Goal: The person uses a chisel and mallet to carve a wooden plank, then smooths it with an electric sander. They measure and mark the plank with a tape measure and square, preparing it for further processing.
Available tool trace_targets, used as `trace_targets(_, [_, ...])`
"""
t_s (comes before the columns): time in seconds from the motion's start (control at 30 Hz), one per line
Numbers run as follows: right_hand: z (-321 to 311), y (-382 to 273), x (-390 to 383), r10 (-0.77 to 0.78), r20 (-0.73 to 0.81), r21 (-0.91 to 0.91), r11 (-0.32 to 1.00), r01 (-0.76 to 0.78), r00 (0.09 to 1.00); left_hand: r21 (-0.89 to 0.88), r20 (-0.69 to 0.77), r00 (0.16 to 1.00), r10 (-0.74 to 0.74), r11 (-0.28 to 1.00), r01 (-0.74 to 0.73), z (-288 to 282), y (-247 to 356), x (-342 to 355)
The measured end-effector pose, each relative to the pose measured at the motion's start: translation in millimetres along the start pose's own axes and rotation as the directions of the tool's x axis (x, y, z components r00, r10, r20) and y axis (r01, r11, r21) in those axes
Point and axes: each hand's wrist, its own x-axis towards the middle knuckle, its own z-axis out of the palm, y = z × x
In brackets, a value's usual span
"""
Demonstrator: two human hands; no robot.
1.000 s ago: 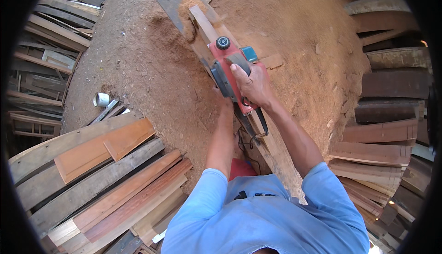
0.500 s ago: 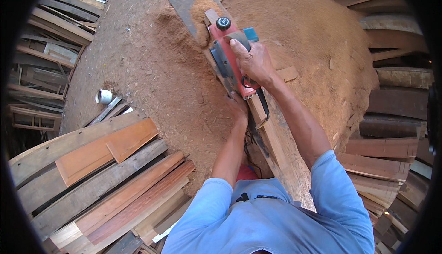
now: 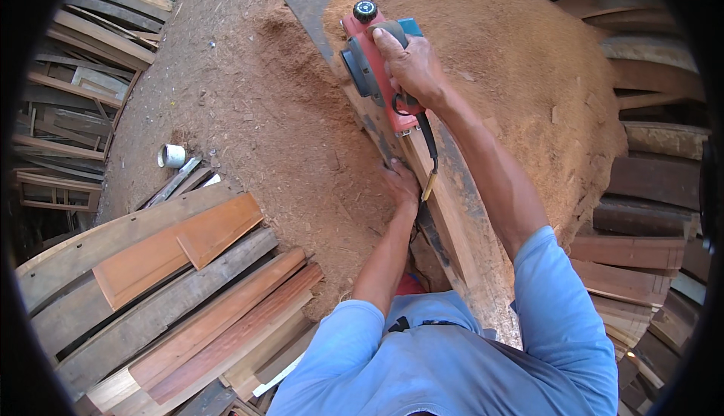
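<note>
A red, black-knobbed electric hand planer (image 3: 377, 65) was grasped from above by the right grip (image 3: 411, 64). Directly beneath that grip, the planer was set on a narrow, pale wooden strip (image 3: 445, 220), carried by a long, grey plank bench (image 3: 311, 7). Nearer the body, the left grip (image 3: 402, 184) was placed beside the bench's left edge; whether anything was clenched could not be told.
</note>
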Motion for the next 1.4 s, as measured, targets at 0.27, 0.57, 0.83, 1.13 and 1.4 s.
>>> trace_targets(0.27, [8.8,-11.7,30.3,-0.058,0.044,0.003,0.998,0.058,0.997,0.043,0.024,0.999,-0.038,0.998,0.037,1.5,-9.8,3.5])
trace_targets(0.57, [16.5,-26.6,80.1,-0.016,0.02,-0.018,1.0,0.016,1.0,-0.08,0.052,0.995,-0.086,0.993,0.09,6.9,-7.7,5.1])
trace_targets(0.83, [-47.2,4.8,1.9,0.067,0.111,0.466,0.878,-0.111,0.992,-0.036,0.033,0.993,-0.11,0.993,0.112,-0.1,0.0,5.3])
trace_targets(1.13, [-151.5,91.2,-246.4,0.332,-0.252,0.605,0.787,-0.119,0.909,-0.036,0.037,0.997,-0.072,0.997,0.073,23.3,-32.3,17.0])
trace_targets(1.4, [-188.6,168.8,-481.7,0.529,-0.492,0.547,0.806,-0.227,0.692,0.181,0.34,0.928,-0.155,0.979,0.097,-23.2,-18.7,46.2])
